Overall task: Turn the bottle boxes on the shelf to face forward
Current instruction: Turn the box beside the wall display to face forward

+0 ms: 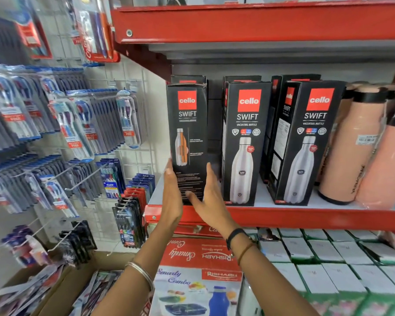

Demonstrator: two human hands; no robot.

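Three black "cello SWIFT" bottle boxes stand in a row on the red shelf (306,216). The left box (187,133) shows a face with a small cut-away bottle picture and fine print. The middle box (245,142) and the right box (306,142) show a large white bottle. My left hand (171,197) presses flat against the left box's left side near its base. On its right side lies my right hand (211,199), thumb across the lower front. More boxes stand behind the row, mostly hidden.
Peach bottles (349,147) stand right of the boxes. A red shelf (249,21) hangs close overhead. Hanging toothbrush packs (78,124) fill the wire rack at left. Below are white cartons (328,265) and a "Smarty Combo" box (198,281).
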